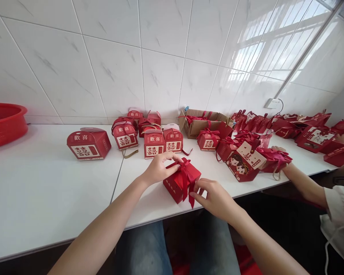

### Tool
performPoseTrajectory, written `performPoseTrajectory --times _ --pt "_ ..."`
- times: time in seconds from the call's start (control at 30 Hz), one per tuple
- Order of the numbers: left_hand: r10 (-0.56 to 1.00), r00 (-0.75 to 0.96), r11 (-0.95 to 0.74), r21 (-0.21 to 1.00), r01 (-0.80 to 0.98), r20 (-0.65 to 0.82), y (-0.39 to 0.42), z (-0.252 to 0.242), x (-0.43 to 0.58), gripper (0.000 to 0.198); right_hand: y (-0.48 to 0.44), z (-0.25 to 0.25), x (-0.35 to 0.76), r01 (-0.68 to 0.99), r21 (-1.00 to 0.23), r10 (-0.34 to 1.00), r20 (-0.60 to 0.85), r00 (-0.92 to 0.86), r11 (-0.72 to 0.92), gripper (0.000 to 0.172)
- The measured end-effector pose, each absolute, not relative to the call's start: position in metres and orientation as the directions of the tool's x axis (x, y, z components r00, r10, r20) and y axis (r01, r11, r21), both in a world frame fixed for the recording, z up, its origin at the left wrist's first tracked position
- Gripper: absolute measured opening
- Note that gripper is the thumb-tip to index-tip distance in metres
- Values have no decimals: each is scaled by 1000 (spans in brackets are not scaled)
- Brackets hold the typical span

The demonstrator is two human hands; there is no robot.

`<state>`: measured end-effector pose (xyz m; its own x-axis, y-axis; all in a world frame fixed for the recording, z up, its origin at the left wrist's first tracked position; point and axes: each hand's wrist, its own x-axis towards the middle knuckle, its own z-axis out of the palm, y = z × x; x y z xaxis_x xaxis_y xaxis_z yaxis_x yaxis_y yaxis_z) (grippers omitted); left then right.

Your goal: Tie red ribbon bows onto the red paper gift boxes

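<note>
A red gift box [172,190] with gold lettering sits at the table's front edge, turned at an angle. A red satin ribbon [184,176] is tied in a bow on its top, with tails hanging down the near side. My left hand [160,169] reaches over the box from the left, its thumb and fingers closed on the bow's loop. On the right side of the box, my right hand [215,196] pinches a hanging ribbon tail between thumb and fingertips. The exact contact under the left fingers is partly hidden.
Several red double-happiness boxes [154,143] stand behind, one box [88,144] further left. A cardboard carton [193,128] holds more red pieces. At right, a co-worker's hand [286,170] is by ribboned boxes. A red plastic basin [8,124] is far left.
</note>
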<state>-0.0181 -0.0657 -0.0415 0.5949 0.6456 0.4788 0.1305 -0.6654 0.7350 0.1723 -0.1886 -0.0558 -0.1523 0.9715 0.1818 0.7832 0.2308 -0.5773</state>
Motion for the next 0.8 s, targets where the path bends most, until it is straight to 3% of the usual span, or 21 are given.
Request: performPoseTrajectory --times 0.17,0.3,0.43,0.63,0.8 --pt "641 600 -672 728 137 478 -65 -42 -18 13 -182 -55 185 810 -551 959 281 -45 199 14" --pt "647 552 -694 706 142 525 -65 -43 -17 27 -175 -44 196 793 -584 925 372 73 172 20" --pt "633 558 -715 682 155 537 -65 -44 -17 20 -174 -48 186 738 -638 951 310 -14 219 26" --pt "600 571 -746 649 149 560 -63 -45 -17 16 -174 -58 173 605 -750 947 321 -18 265 10" --pt "589 582 -751 646 137 561 -65 -45 -16 15 -178 -63 168 642 -750 956 281 87 162 26"
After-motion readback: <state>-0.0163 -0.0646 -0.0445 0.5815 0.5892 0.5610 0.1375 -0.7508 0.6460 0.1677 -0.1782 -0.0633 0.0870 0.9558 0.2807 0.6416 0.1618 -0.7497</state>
